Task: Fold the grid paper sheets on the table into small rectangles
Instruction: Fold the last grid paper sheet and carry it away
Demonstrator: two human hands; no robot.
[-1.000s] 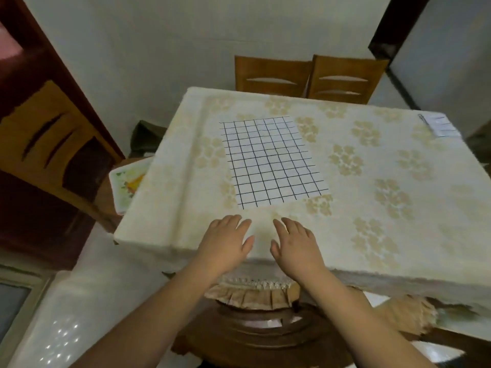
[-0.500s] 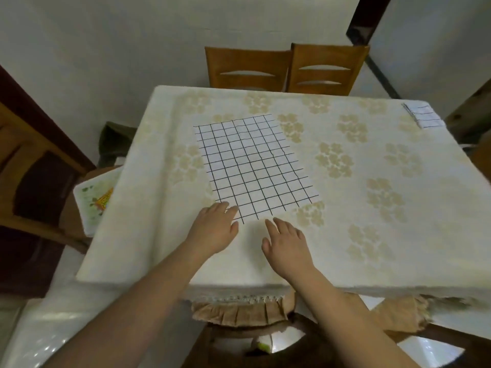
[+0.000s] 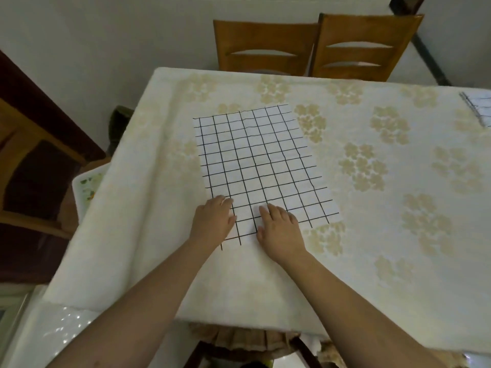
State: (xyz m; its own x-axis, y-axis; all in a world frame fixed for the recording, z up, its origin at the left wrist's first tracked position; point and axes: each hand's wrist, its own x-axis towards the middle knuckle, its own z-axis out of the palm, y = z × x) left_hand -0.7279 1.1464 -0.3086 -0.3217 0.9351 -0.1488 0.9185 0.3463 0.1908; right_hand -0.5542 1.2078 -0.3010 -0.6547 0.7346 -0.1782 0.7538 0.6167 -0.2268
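**Grid sheet: flat, both hands on near edge, no grip taken**

Grid sheet lying flat, centre of frame, slightly skewed, on the cloth-covered table. Near edge under both hands at lower centre. Unfolded as far as visible; faint ripple in the upper part, no crease.

Left hand resting palm-down over the near-left corner, fingers extended, held together. Right hand palm-down on the near edge just right of it, fingers extended, slightly spread. Neither curled round anything, neither pinching; sheet pressed, not held.

Second piece of gridded paper at far right edge of frame, well apart, partly cut off; folded or not — cannot tell.

Handling, as judgement:
- Thin and light, no stiffness; likely to flop if lifted by one point.
- Probably slides easily on the cloth; soft cloth underneath likely gives under pressure, so creases may come out soft unless pressed hard.
- Tears or dog-ears easily at corners.
- Best hold: pinch both near corners, thumb under, fingers on top, carry the near edge to the far edge, line up grid lines, then flatten from the middle outward.
- Getting a thumb under a flat edge probably needs a small slide or a curl of the corner first.

Two wooden chairs at top of frame, clear of the work.
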